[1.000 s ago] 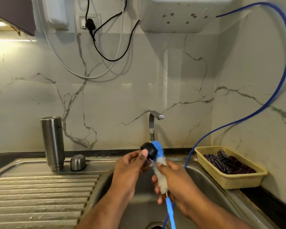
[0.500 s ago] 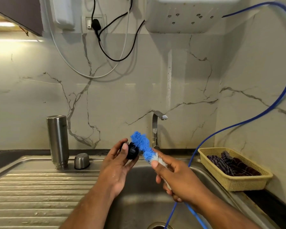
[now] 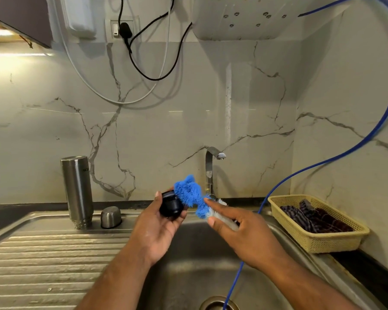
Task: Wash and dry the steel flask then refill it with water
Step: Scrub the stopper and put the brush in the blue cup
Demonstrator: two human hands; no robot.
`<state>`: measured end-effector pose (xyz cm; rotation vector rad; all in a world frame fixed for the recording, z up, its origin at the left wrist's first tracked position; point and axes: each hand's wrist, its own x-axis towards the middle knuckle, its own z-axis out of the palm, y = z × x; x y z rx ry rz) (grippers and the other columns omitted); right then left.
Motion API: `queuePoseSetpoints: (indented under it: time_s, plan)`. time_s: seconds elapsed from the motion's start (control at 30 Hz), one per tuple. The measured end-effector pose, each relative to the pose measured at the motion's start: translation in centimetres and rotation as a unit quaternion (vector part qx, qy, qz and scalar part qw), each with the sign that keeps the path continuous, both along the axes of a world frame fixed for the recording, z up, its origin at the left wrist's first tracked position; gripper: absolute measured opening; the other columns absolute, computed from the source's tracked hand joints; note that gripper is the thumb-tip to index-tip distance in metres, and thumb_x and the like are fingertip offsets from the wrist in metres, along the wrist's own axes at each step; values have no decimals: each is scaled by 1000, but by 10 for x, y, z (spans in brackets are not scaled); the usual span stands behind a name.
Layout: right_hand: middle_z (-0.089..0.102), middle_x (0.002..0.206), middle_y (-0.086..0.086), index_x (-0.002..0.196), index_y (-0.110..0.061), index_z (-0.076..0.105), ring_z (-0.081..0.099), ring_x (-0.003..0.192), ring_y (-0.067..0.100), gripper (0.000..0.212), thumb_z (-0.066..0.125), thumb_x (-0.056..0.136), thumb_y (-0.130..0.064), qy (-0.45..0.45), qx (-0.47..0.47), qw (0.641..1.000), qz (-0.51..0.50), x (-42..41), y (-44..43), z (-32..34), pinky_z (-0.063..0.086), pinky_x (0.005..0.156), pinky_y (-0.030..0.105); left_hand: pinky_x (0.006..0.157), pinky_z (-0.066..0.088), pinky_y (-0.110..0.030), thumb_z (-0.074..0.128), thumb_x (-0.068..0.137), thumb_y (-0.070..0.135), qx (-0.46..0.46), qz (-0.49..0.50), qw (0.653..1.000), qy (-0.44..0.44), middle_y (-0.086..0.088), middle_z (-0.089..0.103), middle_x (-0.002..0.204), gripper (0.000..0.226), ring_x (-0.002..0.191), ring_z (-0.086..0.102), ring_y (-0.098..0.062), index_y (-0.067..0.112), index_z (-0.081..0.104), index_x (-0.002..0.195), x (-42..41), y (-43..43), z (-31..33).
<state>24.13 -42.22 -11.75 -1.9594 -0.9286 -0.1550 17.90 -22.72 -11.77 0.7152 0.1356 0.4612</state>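
Note:
The steel flask [image 3: 77,191] stands upside down on the drainboard at the back left, its steel cup cap [image 3: 111,217] lying beside it. Over the sink, my left hand [image 3: 159,229] is shut on the flask's small black stopper [image 3: 170,206]. My right hand [image 3: 244,233] grips a bottle brush by its white part. The brush's blue bristles [image 3: 188,193] press against the stopper. The brush handle is hidden behind my right hand.
The tap [image 3: 211,168] rises behind my hands with no water running. A blue hose [image 3: 323,164] runs from the wall down to the sink drain [image 3: 217,304]. A yellow basket [image 3: 336,240] with dark cloths sits on the right counter. The ribbed drainboard [image 3: 45,260] lies left.
Both hands have tilted: the brush head swung from upright to leaning left, and its bristles now press on the stopper, which has turned in my left hand.

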Motion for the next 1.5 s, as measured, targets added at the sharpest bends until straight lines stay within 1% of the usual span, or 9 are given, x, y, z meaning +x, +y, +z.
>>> queuePoseSetpoints:
  time_s: [0.13,0.2,0.37,0.53,0.63,0.87,0.97,1.23,1.5]
  plan:
    - [58,137,-28,123,-78,47,52,120,-11,39,61,93,-57,-18,1,1000,-5,0,1,-2,50,103,23,86,49,-34,53,98,42,38,-19,999,-8,-17,71,123,50,101,65,-27,4,61,130,0,-1,2]
    - [57,139,-27,126,-73,49,51,122,-9,38,61,95,-55,-13,3,1000,-15,0,0,-1,48,104,23,82,49,-32,62,93,29,65,-18,998,-14,-19,69,124,47,94,65,-23,2,59,131,-1,-2,2]
    - [59,130,-33,124,-75,49,57,119,-6,40,62,94,-54,-11,23,1000,14,0,-2,0,51,98,21,84,49,-30,64,87,18,114,14,992,-45,-11,72,120,52,101,70,-17,4,55,136,1,-1,4]
    - [52,118,-45,125,-74,49,46,114,-26,40,62,95,-53,-15,31,999,15,3,0,-2,42,102,11,86,57,-32,69,80,22,111,40,993,-32,-16,71,123,60,110,70,-28,3,54,134,0,-1,4]
    - [51,124,-40,126,-71,52,47,109,-25,38,62,95,-51,-9,45,999,-7,6,-1,-2,42,106,16,82,62,-28,68,83,22,116,28,992,-38,-17,72,122,54,106,72,-28,3,56,132,-1,-6,6]
    - [63,114,-33,125,-72,51,54,106,-19,38,62,94,-53,-28,49,998,-16,6,0,-3,41,90,7,91,60,-37,59,95,24,73,6,996,-52,-22,71,120,42,103,73,-32,1,58,130,-5,-11,9]
    - [62,92,-24,125,-73,51,59,90,-1,40,63,93,-52,-59,63,996,-24,5,0,-4,43,74,10,92,59,-39,50,102,25,71,10,995,-65,-21,71,122,38,105,73,-30,0,59,130,-6,-14,11]
    - [58,84,-12,125,-78,43,54,83,1,41,59,93,-58,-78,30,995,-50,7,2,-7,43,69,16,82,63,-33,58,97,26,43,1,997,-64,-18,72,118,35,95,70,-24,2,65,121,-4,-11,11]
    - [67,111,-32,125,-72,52,58,108,-15,38,63,94,-52,-12,51,999,-4,-2,3,-3,50,98,15,73,63,-28,63,90,14,63,81,990,-98,-18,73,115,45,89,73,-25,10,53,133,1,-3,7]
